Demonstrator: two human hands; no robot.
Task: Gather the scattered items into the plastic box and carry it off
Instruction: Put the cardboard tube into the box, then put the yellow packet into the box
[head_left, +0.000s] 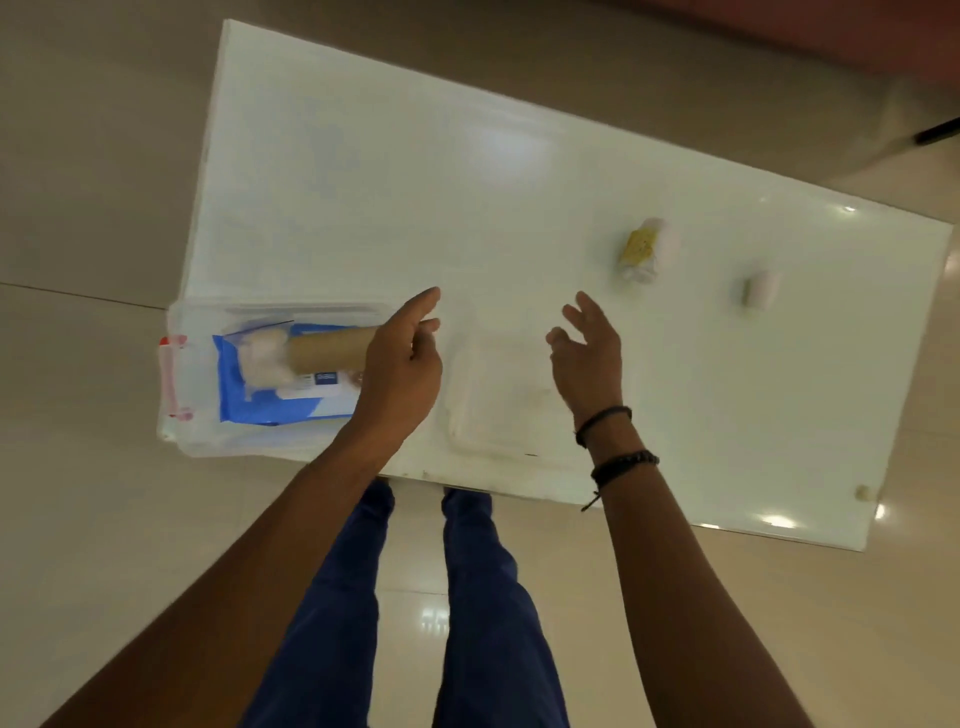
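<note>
A clear plastic box (197, 436) with a red latch sits at the table's near left corner. Inside it lie a blue packet (270, 400), a brown cardboard tube (327, 351) and a bag of white cotton (262, 356). My left hand (402, 364) hovers over the box's right end, fingers apart, holding nothing. My right hand (589, 353) is open above the table, right of the clear lid (498, 400). A white roll with a yellow label (644, 249) and a small white roll (761, 291) lie farther right.
The white table (415, 182) stands on a beige tiled floor. The box overhangs the table's left edge slightly. My legs in blue trousers (467, 597) stand at the near edge. A dark object (937, 132) shows at the far right.
</note>
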